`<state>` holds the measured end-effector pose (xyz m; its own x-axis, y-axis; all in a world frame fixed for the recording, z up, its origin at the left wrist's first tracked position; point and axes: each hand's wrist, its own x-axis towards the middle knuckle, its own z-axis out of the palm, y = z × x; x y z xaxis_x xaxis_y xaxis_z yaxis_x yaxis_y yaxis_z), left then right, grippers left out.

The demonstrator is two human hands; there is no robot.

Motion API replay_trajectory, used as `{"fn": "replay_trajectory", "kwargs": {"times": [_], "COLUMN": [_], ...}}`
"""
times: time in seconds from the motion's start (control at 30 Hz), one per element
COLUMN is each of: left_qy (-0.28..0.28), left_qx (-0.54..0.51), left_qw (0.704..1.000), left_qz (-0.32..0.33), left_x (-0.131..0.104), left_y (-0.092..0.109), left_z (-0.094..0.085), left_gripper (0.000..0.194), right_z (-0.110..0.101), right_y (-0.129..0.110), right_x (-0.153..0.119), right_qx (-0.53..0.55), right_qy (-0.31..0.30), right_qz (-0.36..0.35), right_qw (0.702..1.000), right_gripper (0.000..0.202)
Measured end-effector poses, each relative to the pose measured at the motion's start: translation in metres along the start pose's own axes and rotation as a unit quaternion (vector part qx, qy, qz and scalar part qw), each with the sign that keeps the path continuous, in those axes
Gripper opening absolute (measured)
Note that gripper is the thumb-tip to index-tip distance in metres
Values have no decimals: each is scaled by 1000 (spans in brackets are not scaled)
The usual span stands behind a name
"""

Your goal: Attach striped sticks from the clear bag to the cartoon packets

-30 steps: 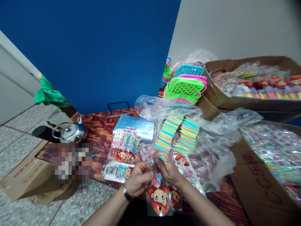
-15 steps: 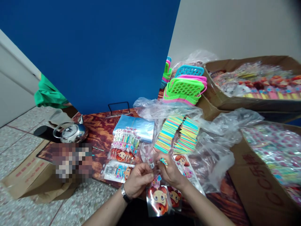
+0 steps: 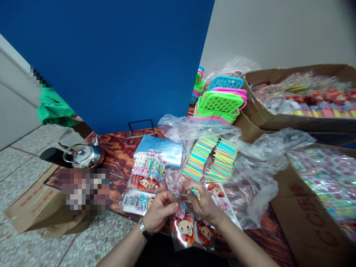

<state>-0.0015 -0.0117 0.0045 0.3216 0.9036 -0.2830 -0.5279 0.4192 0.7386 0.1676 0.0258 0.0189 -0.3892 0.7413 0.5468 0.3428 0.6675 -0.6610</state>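
Observation:
My left hand (image 3: 160, 212), with a watch at the wrist, pinches the upper edge of a clear bag (image 3: 183, 230) printed with a red-haired cartoon face. My right hand (image 3: 202, 199) is closed around several thin coloured sticks (image 3: 195, 192), whose ends show between the fingers. It is just right of the bag's top. A second printed face (image 3: 205, 233) hangs beside the first, below my right hand. Beyond my hands lie two rows of coloured sticks (image 3: 210, 158) on clear plastic. Left of them are filled printed bags (image 3: 147, 172) and a blue-tinted stack of clear bags (image 3: 161, 150).
Stacked green, pink and blue baskets (image 3: 219, 102) stand at the back. Cartons (image 3: 300, 215) of packed bags flank the right side. A metal kettle (image 3: 85, 155) sits at the table's left end, near a brown box (image 3: 33, 207). A person's green sleeve (image 3: 55, 107) shows behind the blue partition (image 3: 116, 66).
My left hand has shifted slightly left and down, and the printed bag has moved left with it. The second face is more exposed. More of the person in green shows.

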Motion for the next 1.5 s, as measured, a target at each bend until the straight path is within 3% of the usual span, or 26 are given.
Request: {"fn": "replay_trajectory", "kwargs": {"times": [0.53, 0.67, 0.83, 1.07, 1.2, 1.3, 1.4, 1.5], "left_qy": [22, 42, 69, 81, 98, 107, 114, 127], "left_qx": [87, 128, 171, 212, 249, 267, 277, 316], "left_qw": [995, 989, 981, 972, 959, 952, 949, 933], "left_qz": [39, 60, 64, 67, 87, 101, 97, 118], "left_x": [1, 3, 4, 5, 8, 10, 14, 18], "left_y": [5, 6, 9, 6, 10, 13, 13, 8], "left_z": [-1, -1, 0, 0, 2, 6, 8, 7], "left_gripper": [32, 30, 31, 28, 25, 25, 26, 24], "right_z": [-4, -8, -18, -18, -19, -23, -28, -29], "right_y": [-9, -9, 20, 60, 64, 61, 45, 15], "right_x": [2, 8, 19, 21, 24, 29, 37, 50], "right_qx": [25, 34, -39, -147, -235, -220, -105, 114], "right_qy": [-4, -1, -42, -100, -58, -34, 14, 142], "right_qz": [29, 103, 232, 257, 205, 216, 259, 268], "right_qw": [999, 994, 971, 950, 948, 951, 960, 946], "right_gripper": [13, 10, 16, 15, 17, 18, 21, 25]}}
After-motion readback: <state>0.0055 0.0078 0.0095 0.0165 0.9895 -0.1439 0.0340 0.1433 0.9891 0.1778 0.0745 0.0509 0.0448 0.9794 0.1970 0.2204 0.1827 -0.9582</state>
